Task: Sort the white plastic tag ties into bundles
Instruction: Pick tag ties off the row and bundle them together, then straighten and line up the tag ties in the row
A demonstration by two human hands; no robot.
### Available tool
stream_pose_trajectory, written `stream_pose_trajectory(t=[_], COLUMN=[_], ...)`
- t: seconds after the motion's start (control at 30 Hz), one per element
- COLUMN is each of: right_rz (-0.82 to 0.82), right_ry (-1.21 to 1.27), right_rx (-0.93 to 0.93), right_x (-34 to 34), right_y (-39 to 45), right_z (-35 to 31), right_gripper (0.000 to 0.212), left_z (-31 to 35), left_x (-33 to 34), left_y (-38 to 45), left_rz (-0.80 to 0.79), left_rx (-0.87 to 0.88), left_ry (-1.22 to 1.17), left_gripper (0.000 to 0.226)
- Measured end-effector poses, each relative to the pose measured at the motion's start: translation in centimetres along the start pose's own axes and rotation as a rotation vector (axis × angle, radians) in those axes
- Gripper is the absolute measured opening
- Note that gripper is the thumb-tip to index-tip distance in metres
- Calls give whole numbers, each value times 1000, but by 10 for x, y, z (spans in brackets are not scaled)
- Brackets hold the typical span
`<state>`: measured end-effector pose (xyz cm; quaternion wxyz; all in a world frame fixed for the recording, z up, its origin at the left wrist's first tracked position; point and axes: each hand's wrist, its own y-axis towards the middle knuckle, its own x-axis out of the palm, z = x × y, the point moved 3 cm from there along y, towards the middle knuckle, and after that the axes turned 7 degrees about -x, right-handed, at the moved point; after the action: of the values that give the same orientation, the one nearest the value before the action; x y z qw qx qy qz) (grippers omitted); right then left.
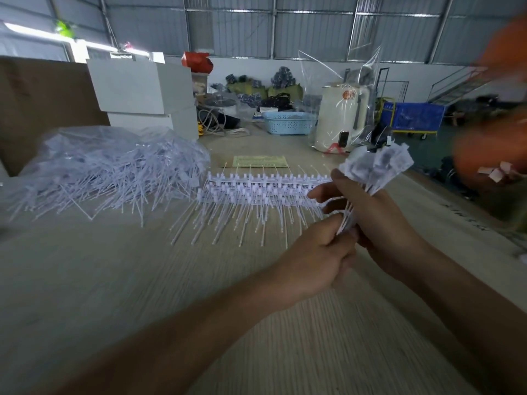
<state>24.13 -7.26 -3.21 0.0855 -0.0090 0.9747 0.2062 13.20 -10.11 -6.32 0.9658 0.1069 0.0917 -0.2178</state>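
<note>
both hands grip one bundle of tag ties (370,178): right hand (379,220) around its middle, left hand (319,258) pinching the tails; one loose heap (114,172) at ten o'clock, one laid-out row (256,195) at twelve.

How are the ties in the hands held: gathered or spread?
Gathered: both hands grip the stems of one bundle, tag heads fanned on top.

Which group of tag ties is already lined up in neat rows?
The middle group on the table: heads aligned in rows. The left pile is tangled; the third is a held bundle.
</note>
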Motion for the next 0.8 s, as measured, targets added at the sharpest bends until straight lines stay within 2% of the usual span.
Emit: stream_pose_trajectory(t=[0.13, 0.37, 0.43, 0.53, 0.6, 0.73, 0.8], right_rz=[-45, -212, -357, -673, -759, -635, -554], right_ry=[82, 140, 99, -34, -183, -359, -429], right_rx=[-56, 52, 40, -31, -119, -399, -516], right_x=[-3, 18, 25, 45, 67, 117, 144], right_y=[1, 9, 16, 19, 18, 23, 32], right_z=[1, 6, 1, -13, -20, -29, -36], right_gripper=[45, 50, 50, 51, 43, 22, 16], left_z=[-1, 4, 12, 15, 9, -21, -37], left_x=[-3, -33, -53, -93, -133, -228, -269], left_y=[2, 7, -1, -28, -51, -96, -117], left_rz=[56, 148, 167, 203, 286, 523, 615], left_rx=[46, 59, 102, 131, 97, -53, -143], left_ry=[93, 283, 344, 405, 396, 385, 484], left_gripper=[31, 37, 39, 40, 39, 41, 43])
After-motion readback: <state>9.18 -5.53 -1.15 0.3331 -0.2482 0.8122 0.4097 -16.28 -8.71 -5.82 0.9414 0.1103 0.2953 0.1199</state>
